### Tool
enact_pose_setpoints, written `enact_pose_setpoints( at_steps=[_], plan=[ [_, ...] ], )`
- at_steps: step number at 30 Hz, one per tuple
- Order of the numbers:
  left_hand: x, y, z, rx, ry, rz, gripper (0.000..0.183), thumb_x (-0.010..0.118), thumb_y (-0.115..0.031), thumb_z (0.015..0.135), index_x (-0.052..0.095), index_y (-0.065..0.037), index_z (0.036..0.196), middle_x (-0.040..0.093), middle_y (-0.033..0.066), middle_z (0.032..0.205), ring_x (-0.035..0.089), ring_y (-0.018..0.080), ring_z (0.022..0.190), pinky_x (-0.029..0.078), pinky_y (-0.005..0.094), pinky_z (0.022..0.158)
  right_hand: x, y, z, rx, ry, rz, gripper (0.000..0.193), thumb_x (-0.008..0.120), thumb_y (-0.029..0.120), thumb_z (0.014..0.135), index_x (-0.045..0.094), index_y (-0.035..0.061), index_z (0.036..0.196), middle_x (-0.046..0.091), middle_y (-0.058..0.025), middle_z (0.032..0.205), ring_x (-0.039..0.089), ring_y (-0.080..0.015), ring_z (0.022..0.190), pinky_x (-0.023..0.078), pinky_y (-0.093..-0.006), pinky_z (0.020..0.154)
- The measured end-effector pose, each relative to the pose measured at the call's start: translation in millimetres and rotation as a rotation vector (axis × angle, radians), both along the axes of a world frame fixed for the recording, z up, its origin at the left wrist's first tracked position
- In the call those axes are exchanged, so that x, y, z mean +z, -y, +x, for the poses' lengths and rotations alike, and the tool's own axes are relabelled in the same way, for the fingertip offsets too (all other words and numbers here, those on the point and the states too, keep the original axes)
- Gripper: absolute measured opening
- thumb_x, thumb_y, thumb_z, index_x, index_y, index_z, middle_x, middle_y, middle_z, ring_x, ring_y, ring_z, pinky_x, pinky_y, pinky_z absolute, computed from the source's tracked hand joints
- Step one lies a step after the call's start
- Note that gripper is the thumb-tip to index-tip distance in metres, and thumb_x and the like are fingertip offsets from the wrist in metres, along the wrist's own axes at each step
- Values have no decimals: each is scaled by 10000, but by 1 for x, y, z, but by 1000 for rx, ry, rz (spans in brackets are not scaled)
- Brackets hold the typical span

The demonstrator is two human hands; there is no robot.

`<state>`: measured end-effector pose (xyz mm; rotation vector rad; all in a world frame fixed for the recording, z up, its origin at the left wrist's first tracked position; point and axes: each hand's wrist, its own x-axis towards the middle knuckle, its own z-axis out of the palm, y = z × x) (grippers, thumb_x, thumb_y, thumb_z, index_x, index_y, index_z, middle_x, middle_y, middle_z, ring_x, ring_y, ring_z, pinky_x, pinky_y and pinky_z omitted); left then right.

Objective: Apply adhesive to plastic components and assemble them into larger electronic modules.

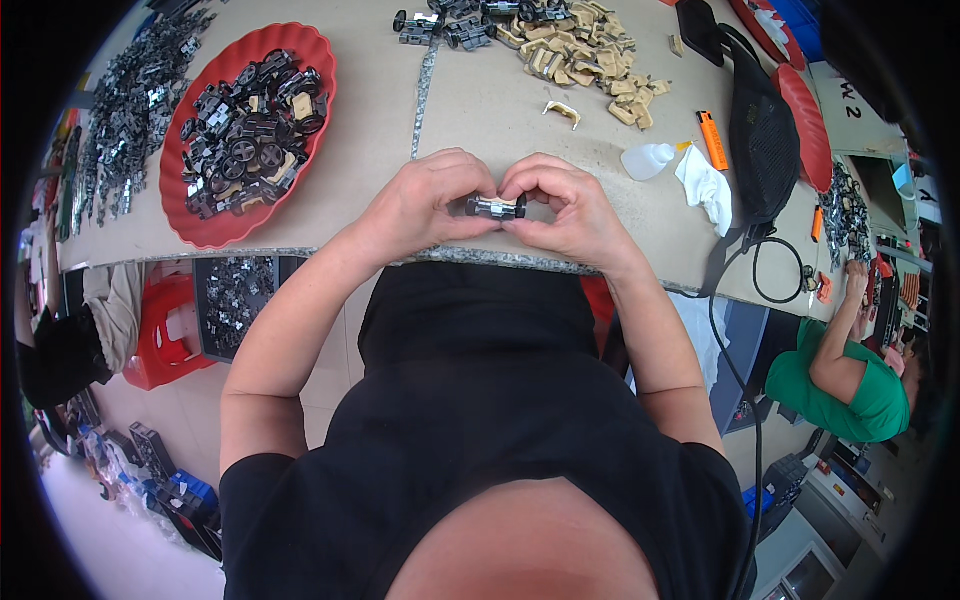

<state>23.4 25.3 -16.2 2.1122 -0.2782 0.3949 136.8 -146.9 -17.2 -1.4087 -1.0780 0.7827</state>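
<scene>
Between my two hands is a small toy car chassis [496, 208], with a silvery middle, a bit of tan and black wheels at its ends. My left hand [436, 196] pinches its left end, and my right hand [566, 208] grips the right end. Both are just above the table's near edge. Loose tan plastic parts [575, 50] lie heaped beyond my hands, with a single tan piece [563, 112] apart from them. Several black wheeled chassis [470, 32] sit left of that heap. To my left, a red scalloped dish [322, 75] holds many black wheeled assemblies.
Dark parts [140, 120] cover the far left. On the right are a squeeze bottle [648, 160], white cloth [706, 190], orange lighter-shaped item [712, 140] and black bag [762, 130] with a cable. A person in green [850, 385] works further right. A red stool [165, 335] stands lower left.
</scene>
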Motion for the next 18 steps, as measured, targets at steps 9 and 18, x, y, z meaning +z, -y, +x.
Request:
enact_pose_setpoints(
  at_steps=[9,18],
  plan=[
    [-1,2,-2,12,33,17,252,743,-40,620,588,-19,817,586,66,778,574,232,745,474,309,602,2,2,2,54,-21,-52,252,650,-50,692,590,-10,933,531,-67,1009,533,-124,952,451,-245,844],
    [5,7,-2,287,346,429,289,678,-62,575,563,-68,839,558,47,891,569,200,758,476,306,579,12,-6,-3,-204,-469,-32,380,576,-47,769,509,-19,1142,558,-82,1008,564,-123,890,483,-260,804]
  ],
)
